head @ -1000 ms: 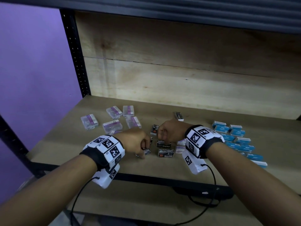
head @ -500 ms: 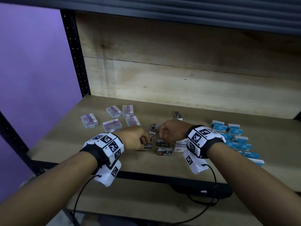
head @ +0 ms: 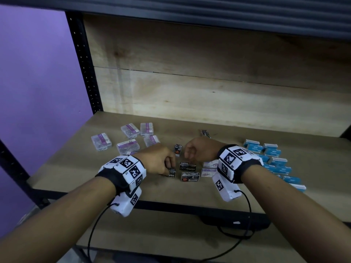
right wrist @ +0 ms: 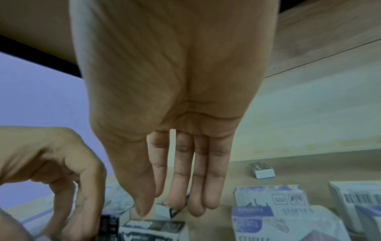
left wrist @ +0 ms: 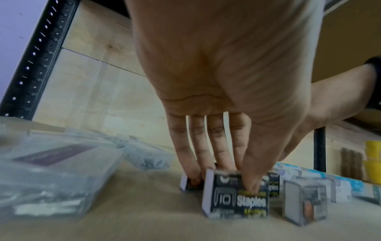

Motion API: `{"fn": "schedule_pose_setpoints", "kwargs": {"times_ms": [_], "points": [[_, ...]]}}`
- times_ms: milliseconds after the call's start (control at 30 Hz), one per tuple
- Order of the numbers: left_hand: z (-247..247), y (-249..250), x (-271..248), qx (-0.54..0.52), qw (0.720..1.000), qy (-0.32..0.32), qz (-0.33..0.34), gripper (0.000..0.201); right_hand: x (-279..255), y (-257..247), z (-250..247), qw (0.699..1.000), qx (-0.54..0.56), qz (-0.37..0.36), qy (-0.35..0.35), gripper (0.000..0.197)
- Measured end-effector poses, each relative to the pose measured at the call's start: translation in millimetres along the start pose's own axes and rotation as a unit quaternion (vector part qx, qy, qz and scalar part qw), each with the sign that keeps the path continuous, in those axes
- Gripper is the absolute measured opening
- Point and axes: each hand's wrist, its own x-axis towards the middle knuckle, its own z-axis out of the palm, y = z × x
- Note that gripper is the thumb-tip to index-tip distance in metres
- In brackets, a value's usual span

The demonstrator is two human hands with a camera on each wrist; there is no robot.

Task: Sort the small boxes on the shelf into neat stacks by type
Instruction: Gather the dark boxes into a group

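A person is standing at a wide wooden shelf (head: 79,164) backed by pale planks, sorting small boxes. Clear plastic paper-clip cases with purple labels (head: 127,146) are lying loose at the left; bright blue cardboard boxes (head: 273,159) are crowding the right. In the middle, small black staple boxes (head: 187,166) are gathering. The left hand (head: 158,161) is pinching one black staple box (left wrist: 235,194), thumb in front and fingers behind, and a second ago this box was nearer the shelf's front edge; now it is sitting upright beside its fellows, so the black group is forming. The right hand (head: 199,149) is hovering just above, fingers straight and close together, holding nothing.
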Motion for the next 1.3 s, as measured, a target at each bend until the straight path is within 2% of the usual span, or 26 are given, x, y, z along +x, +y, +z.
{"fn": "schedule_pose_setpoints", "kwargs": {"times_ms": [167,333,567,733,900,1067,1167,1300], "points": [[-29.2,6.6,5.0,-0.031,0.999,0.020,0.006,0.019,0.6,7.1,-14.8,0.999,0.013,0.015,0.029,0.016],[-53.0,12.1,28.7,0.003,0.998,0.063,0.004,0.026,12.1,21.9,-25.8,0.995,0.000,0.053,0.089,0.014],[-46.5,21.7,71.1,0.040,0.998,0.036,-0.045,0.025,32.3,44.6,-34.3,0.983,-0.041,0.122,0.132,0.021],[-35.9,18.4,93.5,0.059,0.995,-0.008,-0.084,0.031,48.0,63.2,-40.6,0.978,-0.023,0.171,0.113,0.030],[-29.6,13.3,107.6,0.078,0.990,-0.033,-0.109,0.023,64.3,77.6,-38.9,0.976,-0.019,0.192,0.102,0.034],[-26.5,13.0,112.2,0.120,0.984,-0.058,-0.120,0.042,78.6,83.2,-31.9,0.974,-0.061,0.203,0.082,0.031],[-26.5,13.6,112.8,0.125,0.982,-0.057,-0.126,0.020,84.9,85.6,-28.6,0.972,-0.062,0.210,0.088,0.035],[-26.6,13.2,114.4,0.122,0.986,-0.045,-0.104,0.013,89.8,84.7,-30.7,0.973,-0.069,0.203,0.090,0.025]]}}
